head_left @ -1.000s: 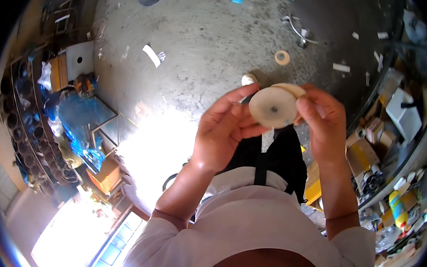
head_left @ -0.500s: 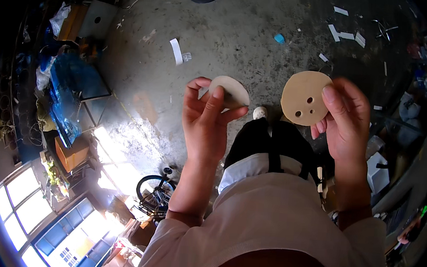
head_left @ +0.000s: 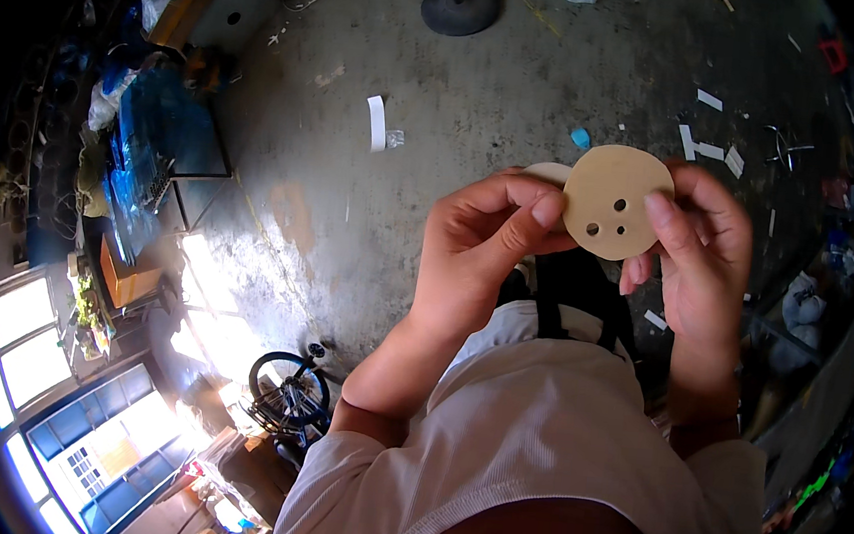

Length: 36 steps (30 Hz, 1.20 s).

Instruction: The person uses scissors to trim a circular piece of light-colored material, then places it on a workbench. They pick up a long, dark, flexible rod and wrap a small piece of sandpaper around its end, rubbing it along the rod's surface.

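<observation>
A thin tan disc [head_left: 617, 177] with three holes of differing size is pinched at its right edge by my right hand [head_left: 705, 259], thumb on the near face and fingers behind. My left hand [head_left: 479, 246] is closed beside it, its thumb at the left edge of the tan disc. Behind that thumb and partly behind the tan disc, the rim of a second, paler disc [head_left: 549, 170] shows in my left fingers. Most of this paler disc is hidden, and I cannot tell whether the two discs touch.
On the grey concrete floor lie white strips [head_left: 376, 122], a blue scrap [head_left: 581, 138] and a dark round stand base [head_left: 460, 9]. Blue plastic sheeting [head_left: 144, 164] and a cardboard box [head_left: 131, 274] are at the left. A bicycle [head_left: 289, 394] stands near the bright windows.
My left hand has moved right with the paler disc, bringing it behind the tan disc's left edge. The right hand still holds the tan disc. The view has shifted slightly.
</observation>
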{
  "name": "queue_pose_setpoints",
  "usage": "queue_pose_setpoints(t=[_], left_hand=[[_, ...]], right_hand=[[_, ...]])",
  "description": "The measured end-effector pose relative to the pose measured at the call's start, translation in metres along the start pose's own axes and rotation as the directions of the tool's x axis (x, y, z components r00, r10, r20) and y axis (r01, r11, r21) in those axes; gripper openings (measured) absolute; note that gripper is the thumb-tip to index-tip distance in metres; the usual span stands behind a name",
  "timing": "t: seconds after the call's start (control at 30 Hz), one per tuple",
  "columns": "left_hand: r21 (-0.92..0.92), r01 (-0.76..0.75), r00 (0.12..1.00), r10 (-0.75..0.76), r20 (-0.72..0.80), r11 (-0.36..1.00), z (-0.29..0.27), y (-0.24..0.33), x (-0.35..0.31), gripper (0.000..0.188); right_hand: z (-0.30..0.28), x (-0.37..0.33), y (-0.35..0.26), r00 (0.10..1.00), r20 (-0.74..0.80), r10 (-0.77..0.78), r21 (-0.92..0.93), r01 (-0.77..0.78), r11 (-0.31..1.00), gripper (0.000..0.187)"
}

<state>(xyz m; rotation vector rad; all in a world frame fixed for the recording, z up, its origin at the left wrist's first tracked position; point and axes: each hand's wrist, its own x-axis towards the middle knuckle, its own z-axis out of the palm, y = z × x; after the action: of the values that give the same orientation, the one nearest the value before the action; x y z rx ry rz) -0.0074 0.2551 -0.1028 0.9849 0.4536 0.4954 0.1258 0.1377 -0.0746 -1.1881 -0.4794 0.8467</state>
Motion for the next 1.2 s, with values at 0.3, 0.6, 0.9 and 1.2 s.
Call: queue_pose_setpoints(t=[0.3,0.6,0.9,1.2], left_hand=[[-0.018,0.041,0.997,-0.040,0.063,0.999,0.049,0.007,0.171,0.017],[-0.040,0.023,0.996,-0.027,-0.082,0.999,0.067,0.010,0.351,0.018],[-0.103,0.150,0.987,-0.155,-0.044,0.983,0.051,0.035,0.549,0.027],[-0.203,0.158,0.987,-0.149,0.061,0.966,0.066,0.079,0.721,0.051]], right_hand=[[-0.074,0.144,-0.037,0.994,-0.034,-0.101,-0.016,0.100,0.995,0.015],[-0.139,0.322,-0.071,1.000,0.029,-0.003,-0.023,0.004,1.000,0.022],[-0.174,0.522,-0.073,0.999,-0.020,-0.036,-0.159,0.032,0.987,0.022],[-0.236,0.672,-0.132,0.939,-0.305,-0.160,-0.195,0.103,0.975,0.023]])
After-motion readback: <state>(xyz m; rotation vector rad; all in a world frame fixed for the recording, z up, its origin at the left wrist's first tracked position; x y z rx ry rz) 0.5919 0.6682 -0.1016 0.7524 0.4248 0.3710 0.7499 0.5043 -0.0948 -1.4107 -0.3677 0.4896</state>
